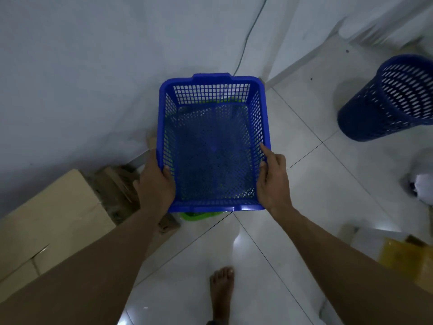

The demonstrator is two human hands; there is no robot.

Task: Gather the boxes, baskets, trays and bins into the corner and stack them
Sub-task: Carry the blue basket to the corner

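Left hand [155, 184] and right hand [273, 181] each curled over a side rim of blue basket [210, 208] | long axis points toward wall [93, 66] | green basket [199, 215] directly beneath

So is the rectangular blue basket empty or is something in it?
Empty. The blue basket has a bare mesh floor; the green basket shows underneath, not inside.

Dim, bluish light; glare on floor tiles [239, 242]; blurred, warped edges.

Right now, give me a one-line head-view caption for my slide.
Left hand and right hand grip the blue basket by its rims above a green basket; boxes left, bin right.
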